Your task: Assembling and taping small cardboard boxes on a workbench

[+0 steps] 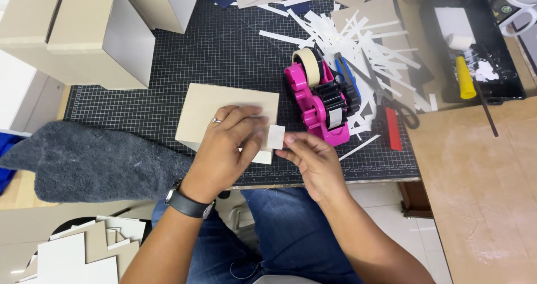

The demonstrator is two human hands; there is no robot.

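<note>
A small tan cardboard box (212, 106) lies on the black gridded cutting mat (224, 49). My left hand (226, 149), with a ring and a wristwatch, rests flat on the box's right part. My right hand (313, 161) pinches a short piece of white tape (275, 137) at the box's right edge. Just right of the box stands a pink tape dispenser (316, 102) with a beige tape roll and a white roll.
Larger tan boxes (100, 38) stand at the back left. A dark grey cloth (89, 161) lies at the left. White paper strips (363, 38), scissors and a red-handled tool (392, 128) sit right of the dispenser. A black tray (475, 43) holds a yellow-handled roller. Cardboard pieces (84, 250) lie below.
</note>
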